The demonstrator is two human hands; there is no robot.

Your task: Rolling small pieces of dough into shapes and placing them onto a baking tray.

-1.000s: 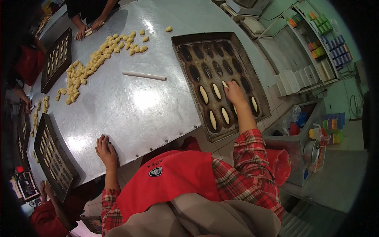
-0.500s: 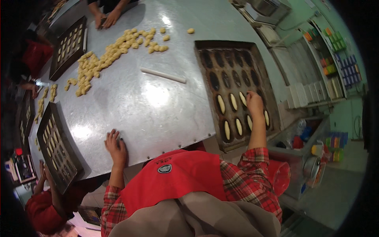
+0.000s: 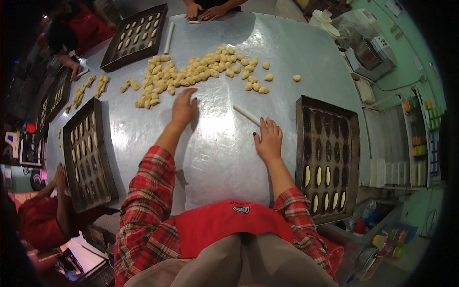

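Note:
On the metal table (image 3: 224, 177), my left hand (image 3: 183, 108) reaches up to the near edge of a long heap of small pale dough pieces (image 3: 196, 69). Its fingers are stretched out, and I see nothing in them. My right hand (image 3: 269, 141) lies with fingers spread at the near end of a white rolling pin (image 3: 246, 115); the fingertips touch or cover that end. To its right, a dark baking tray (image 3: 355, 160) has oval hollows. Several hollows in its two near rows hold slim rolled dough pieces (image 3: 328, 176); the far rows hold none.
Another tray with rolled dough (image 3: 114, 184) stands at the left edge, and one more (image 3: 154, 50) at the far left beside a second rolling pin (image 3: 169, 38). Across the table, a co-worker's hands (image 3: 213, 12) handle dough. Other people stand along the left side. Shelving (image 3: 404, 143) lines the right.
My right hand has left the right tray and come to the rolling pin. My left hand has moved from the table's near edge forward to the dough heap. The view has turned.

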